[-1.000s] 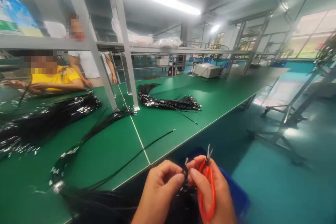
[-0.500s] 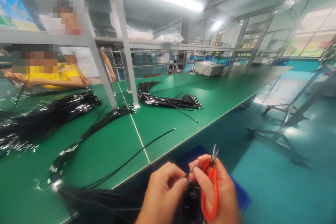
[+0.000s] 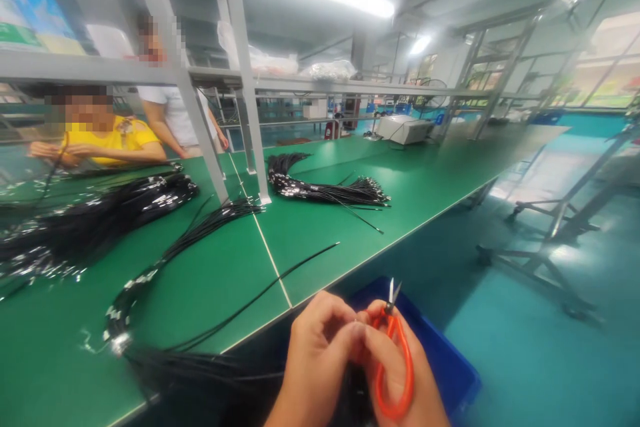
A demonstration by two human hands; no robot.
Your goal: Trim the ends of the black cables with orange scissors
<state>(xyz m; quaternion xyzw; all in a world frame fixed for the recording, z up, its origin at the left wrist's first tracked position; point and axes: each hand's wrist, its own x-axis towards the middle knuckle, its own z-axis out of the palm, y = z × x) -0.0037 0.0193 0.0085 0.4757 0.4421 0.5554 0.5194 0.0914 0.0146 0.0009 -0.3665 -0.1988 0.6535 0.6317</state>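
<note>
My right hand [image 3: 400, 363] is closed round a pair of scissors [image 3: 409, 373] with orange handles, its blades pointing up and slightly parted. Its thumb and forefinger meet the fingertips of my left hand [image 3: 320, 353], which is closed in a pinch. A thin black cable end appears to be between the fingertips; the fingers hide most of it. Dark cables show below the hands, partly covered. To the left, a bundle of black cables [image 3: 120, 310] with white tags bends over the table edge. One loose cable [image 3: 295, 271] extends across the green table [image 3: 200, 300].
A blue bin [image 3: 450, 363] is below the table edge, behind my hands. More cable bundles lie farther back [image 3: 330, 188] and at left [image 3: 115, 213]. Shelf posts [image 3: 253, 100] rise from the table. A person in yellow [image 3: 120, 140] works opposite; another person stands behind.
My hands have come closer together, and their fingertips now cover the small piece that showed between them. The scissors have shifted slightly left. The view has moved a little.
</note>
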